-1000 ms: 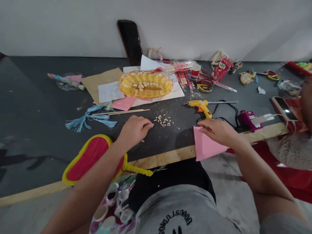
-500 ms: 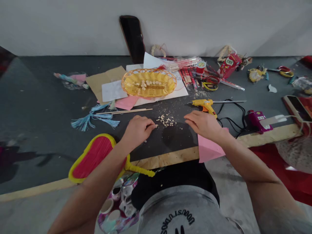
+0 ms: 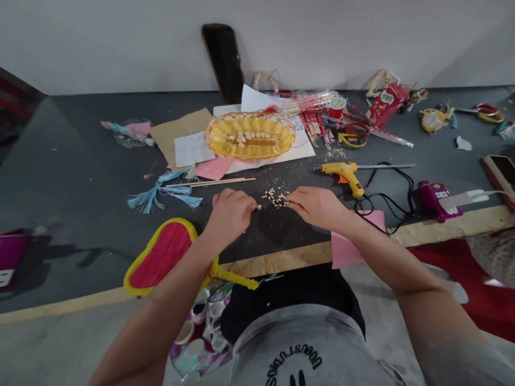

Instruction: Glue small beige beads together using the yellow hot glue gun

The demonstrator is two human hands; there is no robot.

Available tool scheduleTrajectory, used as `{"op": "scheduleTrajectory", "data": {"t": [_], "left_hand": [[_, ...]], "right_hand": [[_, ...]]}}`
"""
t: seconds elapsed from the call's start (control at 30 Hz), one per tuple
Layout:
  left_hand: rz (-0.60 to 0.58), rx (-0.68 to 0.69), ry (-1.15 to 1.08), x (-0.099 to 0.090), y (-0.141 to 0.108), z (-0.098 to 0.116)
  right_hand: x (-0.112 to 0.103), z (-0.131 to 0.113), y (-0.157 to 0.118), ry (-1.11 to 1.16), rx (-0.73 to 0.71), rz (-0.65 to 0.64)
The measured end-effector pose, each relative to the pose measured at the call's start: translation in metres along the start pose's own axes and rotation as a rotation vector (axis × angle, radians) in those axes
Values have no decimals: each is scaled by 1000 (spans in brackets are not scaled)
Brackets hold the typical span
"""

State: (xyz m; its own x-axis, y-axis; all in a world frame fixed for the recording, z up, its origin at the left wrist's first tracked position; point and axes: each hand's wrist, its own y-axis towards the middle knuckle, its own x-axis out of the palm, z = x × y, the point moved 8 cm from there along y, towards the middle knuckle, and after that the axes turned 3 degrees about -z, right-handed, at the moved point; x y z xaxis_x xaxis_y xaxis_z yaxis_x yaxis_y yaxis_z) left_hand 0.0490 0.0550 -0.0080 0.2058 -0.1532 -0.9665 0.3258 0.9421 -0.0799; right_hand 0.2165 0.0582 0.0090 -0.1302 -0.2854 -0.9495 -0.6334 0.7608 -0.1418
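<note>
A small pile of pale chips (image 3: 275,197) lies on the dark table between my hands. My left hand (image 3: 232,213) is closed in a pinch at the left of the pile, with a small pale piece (image 3: 258,207) at its fingertips. Fingertips together, my right hand (image 3: 317,206) reaches into the pile's right edge; whatever it may hold is too small to make out. Beyond the pile, a yellow woven basket (image 3: 213,140) contains several small pale clusters that look like little flowers.
Right of the basket are a yellow glue gun (image 3: 346,172) with a black cord, scissors (image 3: 354,134) and a red thread spool (image 3: 337,109). To the left lie thin sticks (image 3: 225,182), a blue tassel (image 3: 151,197) and a red-and-yellow fan (image 3: 161,254). A phone (image 3: 223,61) leans on the wall.
My right hand has moved left, from beside the pile to its right edge, and its fingers have closed together. My left hand stays beside the pile. The camera view has shifted slightly.
</note>
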Motion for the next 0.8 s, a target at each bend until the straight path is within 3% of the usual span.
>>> {"op": "scheduleTrajectory", "data": {"t": [0.33,0.57,0.67,0.8], "left_hand": [[-42,-67,38,-13,-7,-12],[64,-19,-51,-25,10,-6],[-18,-8,10,-17,25,5],[-79,-7,56,-8,38,19]], "right_hand": [[-2,9,-22,13,14,21],[-21,72,-61,55,237,289],[-27,99,-75,30,370,327],[-32,120,-83,-40,536,289]]}}
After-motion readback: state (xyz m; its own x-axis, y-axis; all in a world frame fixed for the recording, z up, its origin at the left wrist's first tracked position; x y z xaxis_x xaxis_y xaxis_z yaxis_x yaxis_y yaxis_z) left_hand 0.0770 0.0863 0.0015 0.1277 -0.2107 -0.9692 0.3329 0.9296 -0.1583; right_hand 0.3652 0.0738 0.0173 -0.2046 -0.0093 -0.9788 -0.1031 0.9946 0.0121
